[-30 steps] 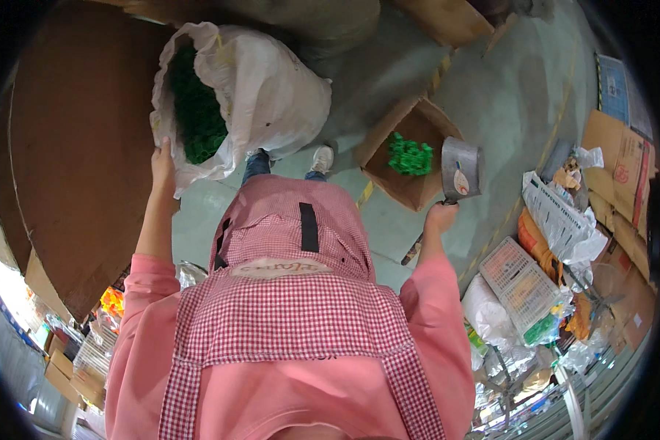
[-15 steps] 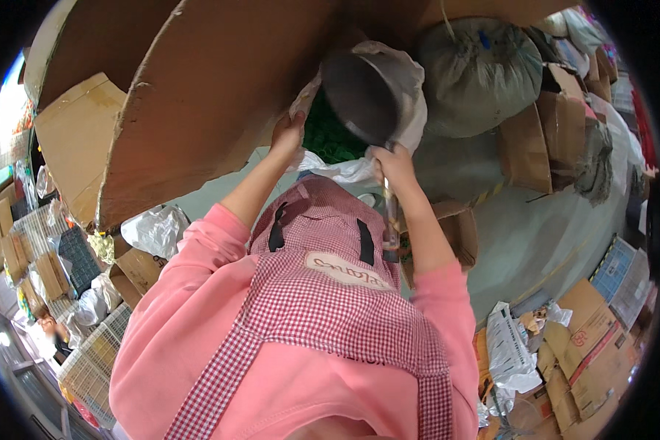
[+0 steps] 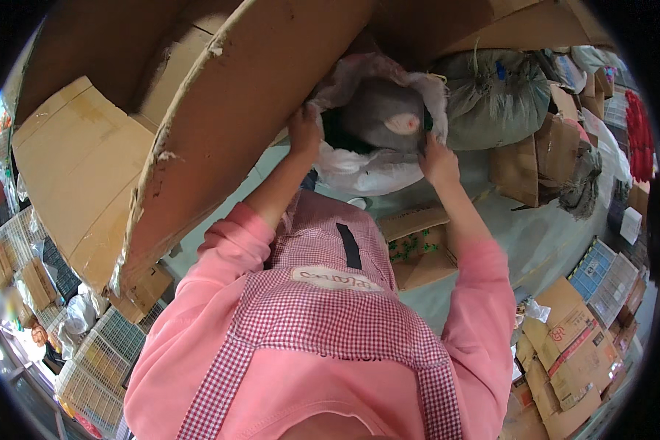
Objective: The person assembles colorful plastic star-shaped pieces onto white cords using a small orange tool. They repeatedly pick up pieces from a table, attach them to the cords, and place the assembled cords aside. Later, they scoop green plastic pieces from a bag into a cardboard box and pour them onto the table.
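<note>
A white sack [image 3: 359,176] stands gaping in front of me, with dark green material partly showing inside. In its mouth lies a grey metal scoop [image 3: 378,110]; its handle does not show clearly. A pale oval patch with a pinkish middle shows against the scoop, and I cannot make out what it is. My left hand [image 3: 305,136] is closed on the left part of the sack's rim, beside a big cardboard wall. The right rim is gripped by my right hand [image 3: 439,163], its fingertips partly hidden by the plastic.
A tall cardboard wall [image 3: 235,117] rises at the left. A stuffed grey-green bag [image 3: 499,110] stands right of the sack. Below my right forearm is an open carton [image 3: 418,275] holding small green pieces. Flattened cardboard [image 3: 565,337] lies lower right; wire crates [image 3: 99,367] stand lower left.
My right hand has left the scoop's handle and moved right to the sack's rim. The scoop now rests inside the sack. My left hand stays on the rim.
</note>
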`<action>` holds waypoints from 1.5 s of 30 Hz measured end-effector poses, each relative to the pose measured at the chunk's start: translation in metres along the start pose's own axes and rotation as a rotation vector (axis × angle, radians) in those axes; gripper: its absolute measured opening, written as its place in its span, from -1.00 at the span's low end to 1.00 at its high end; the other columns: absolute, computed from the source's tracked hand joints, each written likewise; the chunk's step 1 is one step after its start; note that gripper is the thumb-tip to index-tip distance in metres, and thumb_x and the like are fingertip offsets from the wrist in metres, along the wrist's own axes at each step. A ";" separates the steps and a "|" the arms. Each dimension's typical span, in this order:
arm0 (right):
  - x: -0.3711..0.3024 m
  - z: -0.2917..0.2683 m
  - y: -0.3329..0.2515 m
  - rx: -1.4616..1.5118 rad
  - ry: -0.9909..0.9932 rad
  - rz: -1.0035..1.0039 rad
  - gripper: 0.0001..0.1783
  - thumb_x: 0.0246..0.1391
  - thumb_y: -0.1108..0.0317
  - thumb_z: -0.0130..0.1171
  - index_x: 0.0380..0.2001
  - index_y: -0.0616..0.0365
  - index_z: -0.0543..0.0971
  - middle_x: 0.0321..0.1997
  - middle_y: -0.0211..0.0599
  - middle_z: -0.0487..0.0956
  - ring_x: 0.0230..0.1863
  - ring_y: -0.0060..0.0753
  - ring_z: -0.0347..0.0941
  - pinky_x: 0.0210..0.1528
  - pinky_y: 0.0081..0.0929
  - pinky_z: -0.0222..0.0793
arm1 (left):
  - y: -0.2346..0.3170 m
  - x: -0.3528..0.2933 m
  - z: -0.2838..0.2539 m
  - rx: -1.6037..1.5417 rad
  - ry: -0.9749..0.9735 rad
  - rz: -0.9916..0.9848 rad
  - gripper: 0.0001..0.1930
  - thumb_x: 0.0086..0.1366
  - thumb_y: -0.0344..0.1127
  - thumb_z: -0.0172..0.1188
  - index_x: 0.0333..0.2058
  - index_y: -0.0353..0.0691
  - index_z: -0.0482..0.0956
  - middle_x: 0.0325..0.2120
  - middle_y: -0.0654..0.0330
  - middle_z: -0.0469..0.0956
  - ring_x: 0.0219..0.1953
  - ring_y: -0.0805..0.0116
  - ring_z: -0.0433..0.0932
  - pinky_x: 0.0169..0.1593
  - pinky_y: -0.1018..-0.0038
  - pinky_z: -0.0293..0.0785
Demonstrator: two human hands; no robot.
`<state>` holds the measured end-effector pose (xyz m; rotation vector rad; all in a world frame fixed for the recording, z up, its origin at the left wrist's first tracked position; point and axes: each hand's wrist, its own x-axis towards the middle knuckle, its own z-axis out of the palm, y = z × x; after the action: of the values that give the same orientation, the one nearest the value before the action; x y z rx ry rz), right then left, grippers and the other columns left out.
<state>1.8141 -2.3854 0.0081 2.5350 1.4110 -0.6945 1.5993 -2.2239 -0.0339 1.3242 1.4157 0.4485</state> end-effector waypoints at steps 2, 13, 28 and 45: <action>-0.027 -0.001 0.014 -0.005 -0.093 0.013 -0.44 -0.06 0.26 0.07 0.04 0.14 0.22 -0.38 0.04 0.53 -0.28 0.13 0.46 -0.20 -0.01 0.35 | 0.003 0.004 0.003 -0.128 0.087 0.046 -0.59 0.33 -0.14 -0.16 -0.11 -0.43 0.37 -0.21 -0.13 0.45 -0.14 0.07 0.43 -0.07 0.31 0.28; 0.051 0.039 0.038 0.049 0.057 0.234 -0.61 -0.04 0.27 0.00 -0.12 0.20 0.32 -0.28 0.12 0.52 -0.22 0.10 0.47 -0.16 -0.02 0.36 | 0.002 -0.064 -0.014 0.022 -0.075 0.112 -0.70 0.32 -0.12 -0.13 -0.30 -0.29 0.34 -0.47 -0.10 0.43 -0.37 -0.08 0.42 -0.32 0.22 0.29; -0.002 0.071 0.049 0.347 -0.194 -0.073 -0.54 -0.12 0.19 0.15 -0.26 0.40 0.45 -0.24 0.21 0.51 -0.13 0.11 0.45 -0.16 -0.16 0.39 | -0.016 -0.061 -0.055 0.037 -0.118 0.172 -0.74 0.29 -0.17 -0.06 -0.33 -0.29 0.33 -0.54 -0.03 0.40 -0.46 0.11 0.43 -0.34 0.34 0.33; -0.034 0.076 -0.039 0.859 -0.642 0.456 -0.75 -0.13 0.40 0.01 -0.79 0.22 0.34 -0.79 -0.30 0.31 -0.79 -0.37 0.28 -0.76 -0.36 0.21 | -0.013 -0.076 -0.026 0.013 -0.090 0.123 -0.78 0.29 -0.20 -0.03 -0.20 -0.21 0.35 -0.43 -0.07 0.47 -0.34 -0.04 0.50 -0.33 0.23 0.37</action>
<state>1.7421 -2.4168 -0.0397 2.5603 0.3096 -2.0765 1.5546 -2.2846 -0.0025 1.4293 1.2699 0.4563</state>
